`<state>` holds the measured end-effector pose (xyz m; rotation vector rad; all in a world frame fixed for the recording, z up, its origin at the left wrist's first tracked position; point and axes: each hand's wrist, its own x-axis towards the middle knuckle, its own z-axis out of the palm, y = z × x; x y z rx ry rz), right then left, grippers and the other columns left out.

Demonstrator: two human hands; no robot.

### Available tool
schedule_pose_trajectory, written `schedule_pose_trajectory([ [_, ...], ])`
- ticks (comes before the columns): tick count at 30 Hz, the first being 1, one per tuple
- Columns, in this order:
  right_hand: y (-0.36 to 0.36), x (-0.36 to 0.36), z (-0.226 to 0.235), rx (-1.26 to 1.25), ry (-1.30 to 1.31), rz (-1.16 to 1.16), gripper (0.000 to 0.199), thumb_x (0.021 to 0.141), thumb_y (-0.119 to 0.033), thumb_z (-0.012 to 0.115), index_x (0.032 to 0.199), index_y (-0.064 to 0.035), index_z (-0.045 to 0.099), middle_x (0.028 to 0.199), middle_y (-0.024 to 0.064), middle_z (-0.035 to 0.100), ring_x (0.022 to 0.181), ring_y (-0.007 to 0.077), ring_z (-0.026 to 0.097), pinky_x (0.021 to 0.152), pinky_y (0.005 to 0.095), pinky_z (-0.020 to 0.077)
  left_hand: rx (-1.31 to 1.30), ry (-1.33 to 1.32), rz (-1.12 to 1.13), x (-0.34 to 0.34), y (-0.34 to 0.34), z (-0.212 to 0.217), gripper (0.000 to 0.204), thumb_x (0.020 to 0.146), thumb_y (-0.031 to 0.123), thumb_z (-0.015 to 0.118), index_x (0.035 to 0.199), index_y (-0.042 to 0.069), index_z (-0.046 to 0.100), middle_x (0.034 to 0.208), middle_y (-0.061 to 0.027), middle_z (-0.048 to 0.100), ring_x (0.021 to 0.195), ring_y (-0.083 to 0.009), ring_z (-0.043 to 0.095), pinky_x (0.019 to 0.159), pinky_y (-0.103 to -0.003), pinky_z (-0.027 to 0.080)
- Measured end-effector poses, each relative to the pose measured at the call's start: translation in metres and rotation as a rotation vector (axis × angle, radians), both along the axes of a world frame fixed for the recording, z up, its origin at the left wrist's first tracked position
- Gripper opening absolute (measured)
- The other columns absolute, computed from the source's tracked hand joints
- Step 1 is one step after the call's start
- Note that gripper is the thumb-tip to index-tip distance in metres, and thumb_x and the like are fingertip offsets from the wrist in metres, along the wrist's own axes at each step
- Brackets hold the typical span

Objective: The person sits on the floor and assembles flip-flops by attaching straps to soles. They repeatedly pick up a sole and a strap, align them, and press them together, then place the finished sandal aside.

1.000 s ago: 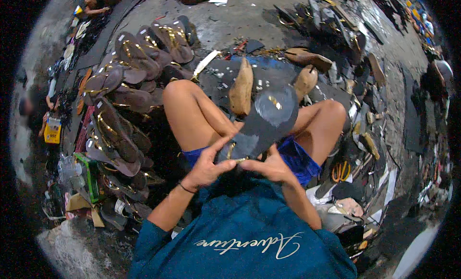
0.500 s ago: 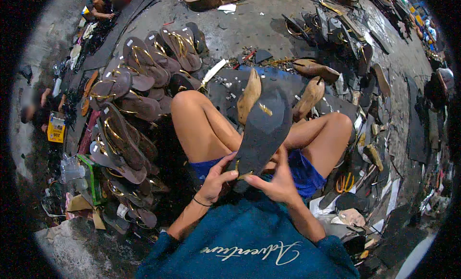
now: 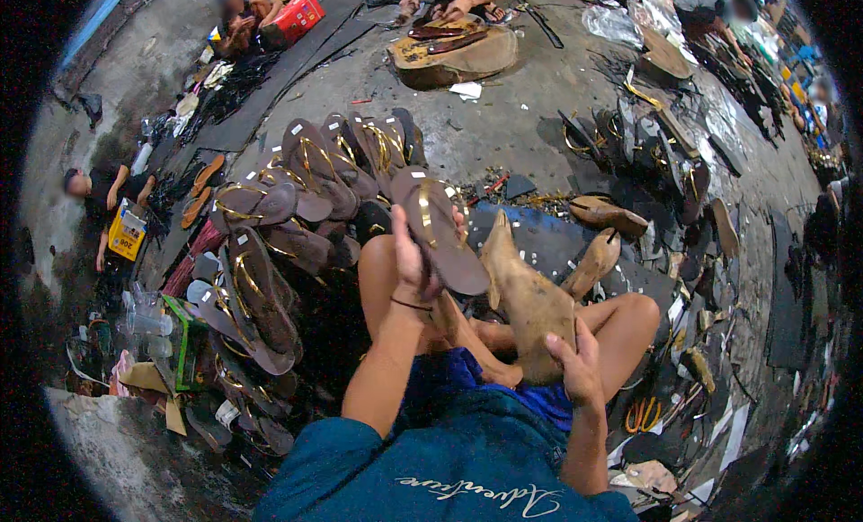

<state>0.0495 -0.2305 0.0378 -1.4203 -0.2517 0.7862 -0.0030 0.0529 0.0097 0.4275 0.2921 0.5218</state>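
Note:
My left hand [image 3: 410, 257] is wrapped round a brown flip-flop [image 3: 442, 225] with a gold strap, held up with its strap side showing and a small white label at one end. The fingers behind it are partly hidden. Above my lap, my right hand [image 3: 575, 365] grips the wide end of a wooden shoe last [image 3: 535, 311], its thumb lying on top. Beyond that last lies another wooden last [image 3: 595, 259]. A pile of similar brown flip-flops [image 3: 310, 167] with gold straps spreads just past my left hand.
More flip-flops [image 3: 256, 297] are stacked at my left beside a green-edged box [image 3: 187, 342]. Scraps and offcuts [image 3: 647, 475] litter the right. Ahead, a person works at a thick wooden block [image 3: 458, 63]. Another person sits at far left near a yellow box [image 3: 127, 230].
Both hands held a dark sole, underside up, over my lap. Now the left has moved forward with a flip-flop strap side up, and the right holds a wooden last. The view has tilted up.

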Motion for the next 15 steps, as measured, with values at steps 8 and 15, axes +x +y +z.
schedule_pose_trajectory([
  [8, 0.065, 0.067, -0.049, 0.12, -0.297, -0.045, 0.051, 0.086, -0.006, 0.062, 0.133, -0.0041, 0.044, 0.138, 0.0137, 0.045, 0.126, 0.0281, 0.046, 0.104, 0.0403, 0.0403, -0.628, -0.263, -0.477, -0.034, -0.063, -0.006, 0.082, 0.091, 0.066, 0.038, 0.145, 0.004, 0.03, 0.132, -0.0296, 0.045, 0.105, -0.0365, 0.058, 0.083, -0.044, 0.055],
  [15, 0.102, 0.101, -0.03, 0.059, -0.928, 0.28, 0.02, 0.078, -0.007, 0.069, 0.098, -0.0082, 0.066, 0.134, 0.0198, 0.048, 0.123, 0.0354, 0.048, 0.099, 0.0421, 0.0438, 1.159, 0.521, -0.354, -0.067, -0.063, 0.03, 0.068, 0.087, 0.026, 0.068, 0.139, -0.002, 0.036, 0.116, -0.0105, 0.057, 0.114, -0.0221, 0.052, 0.097, -0.029, 0.04],
])
